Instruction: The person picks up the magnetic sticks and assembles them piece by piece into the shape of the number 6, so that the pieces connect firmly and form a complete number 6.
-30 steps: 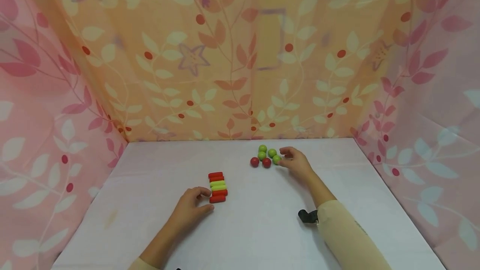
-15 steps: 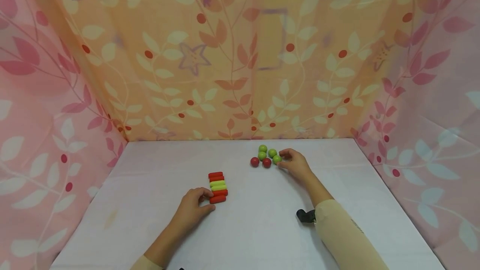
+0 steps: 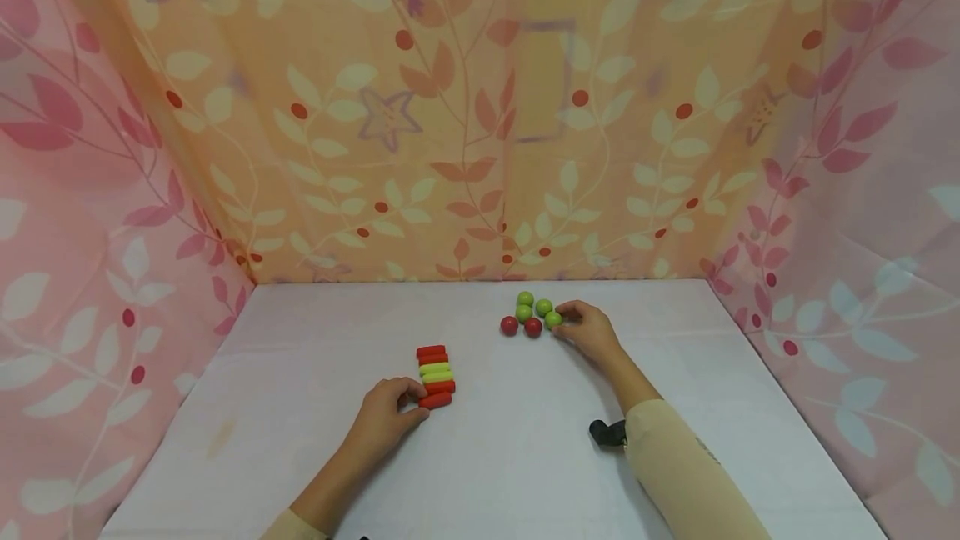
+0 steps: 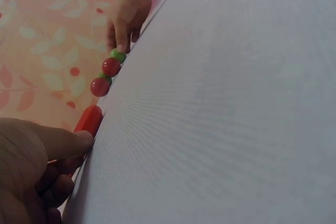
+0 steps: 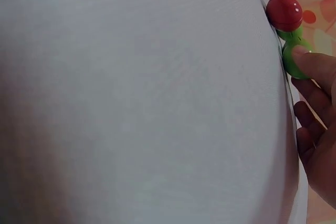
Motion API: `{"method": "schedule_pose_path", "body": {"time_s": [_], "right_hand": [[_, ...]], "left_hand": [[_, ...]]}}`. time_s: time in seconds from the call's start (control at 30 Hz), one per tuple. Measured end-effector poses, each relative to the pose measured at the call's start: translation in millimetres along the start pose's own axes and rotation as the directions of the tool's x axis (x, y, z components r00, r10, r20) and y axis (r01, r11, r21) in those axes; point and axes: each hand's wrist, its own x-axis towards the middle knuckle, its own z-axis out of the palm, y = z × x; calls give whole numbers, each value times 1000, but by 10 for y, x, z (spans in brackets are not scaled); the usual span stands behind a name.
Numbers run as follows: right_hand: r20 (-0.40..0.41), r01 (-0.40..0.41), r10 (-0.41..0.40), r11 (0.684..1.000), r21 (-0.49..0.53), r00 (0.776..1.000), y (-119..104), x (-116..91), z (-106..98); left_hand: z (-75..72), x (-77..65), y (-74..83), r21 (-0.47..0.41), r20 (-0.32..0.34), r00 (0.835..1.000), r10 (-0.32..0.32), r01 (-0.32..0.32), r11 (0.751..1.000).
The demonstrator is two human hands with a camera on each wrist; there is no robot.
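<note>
In the head view, a column of short red and yellow-green sticks lies on the white table. My left hand (image 3: pixel 386 417) pinches the left end of the nearest red stick (image 3: pixel 438 400), thumb on the near side. The left wrist view shows the thumb against that red stick (image 4: pixel 90 120). Farther back sits a cluster of several green balls and two red balls (image 3: pixel 532 327). My right hand (image 3: pixel 592 333) pinches the rightmost green ball (image 3: pixel 552 320) at the cluster's edge. In the right wrist view, the thumb presses on this green ball (image 5: pixel 296 59), below a red ball (image 5: pixel 284 12).
A white cloth covers the table (image 3: pixel 517 457). An orange patterned curtain (image 3: pixel 465 215) hangs behind it, with pink patterned cloth (image 3: pixel 862 298) at both sides. A black device (image 3: pixel 607 433) sits at the right sleeve's cuff.
My left fingers have closed onto the nearest red stick, which has turned slightly. My right hand has moved a little left and its fingers have closed in on the green ball.
</note>
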Motion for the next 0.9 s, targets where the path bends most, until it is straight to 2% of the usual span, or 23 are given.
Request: {"method": "schedule_pose_path", "body": {"time_s": [0.4,0.6,0.77,0.9], "right_hand": [[2,23,-23,1000,-8,1000,-24,-84,-55],[21,6,-6,1000,1,1000,-87,-222,-154],[44,-21,20,1000,12,999,-108,-355,-216],[41,-11,11,1000,8,999,-118,-465,-245]], "left_hand": [[-66,-14,34,-43,9,999,-41,41,998],[-147,-11,130,-56,-7,1000,-10,9,998],[-188,17,227,-64,10,1000,7,-6,998],[-175,66,295,-56,23,999,24,-22,998]]}}
